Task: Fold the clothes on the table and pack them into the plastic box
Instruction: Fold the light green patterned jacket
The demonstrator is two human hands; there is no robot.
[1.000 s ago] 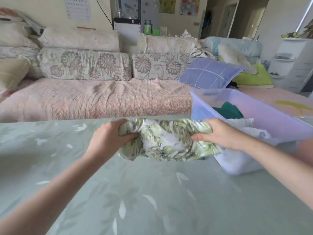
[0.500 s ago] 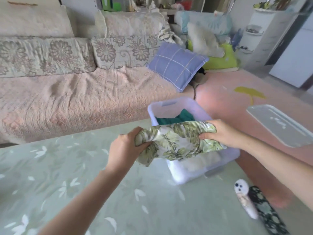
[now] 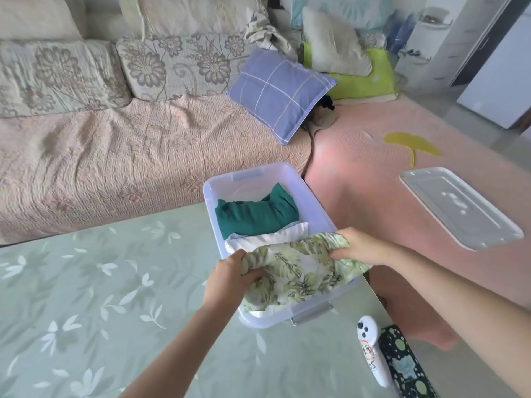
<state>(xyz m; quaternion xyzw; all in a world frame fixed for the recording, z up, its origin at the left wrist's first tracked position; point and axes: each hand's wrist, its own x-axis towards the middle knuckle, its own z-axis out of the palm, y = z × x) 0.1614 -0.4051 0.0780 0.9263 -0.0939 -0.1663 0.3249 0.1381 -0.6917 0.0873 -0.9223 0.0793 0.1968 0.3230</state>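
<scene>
- Head view: left hand (image 3: pixel 230 278) grips the left end of the folded leaf-print garment (image 3: pixel 298 271), fingers curled into the cloth.
- Right hand (image 3: pixel 359 248) grips the opposite end in the same way, so the bundle hangs stretched between both hands.
- Garment sits over the near half of the plastic box (image 3: pixel 247 168). Its lower edge is already inside, against the near wall, and its right end overhangs the right rim.
- Inside the box: a teal garment (image 3: pixel 255 216) fills the far half, with a white garment (image 3: pixel 267 238) just nearer, partly under the leaf print.
- Step in hand, as judged: lowering the folded piece into the near slot. Packing looks well along, with no loose clothes visible on the table (image 3: pixel 100 282) left of the box.
- To do it well: draw the right end inward until it clears the rim, and lower both ends level so the fold holds. Press the piece flat before letting go, and release both hands together.
- Risk: the fold may slump open if one hand lets go first.
- The lid (image 3: pixel 459 208) lies well right of the box on the pink cover. A white handset (image 3: pixel 370 351) and a dotted case (image 3: pixel 402 366) lie near the box's near-right corner, and the sofa (image 3: pixel 115 156) is beyond its far side.
</scene>
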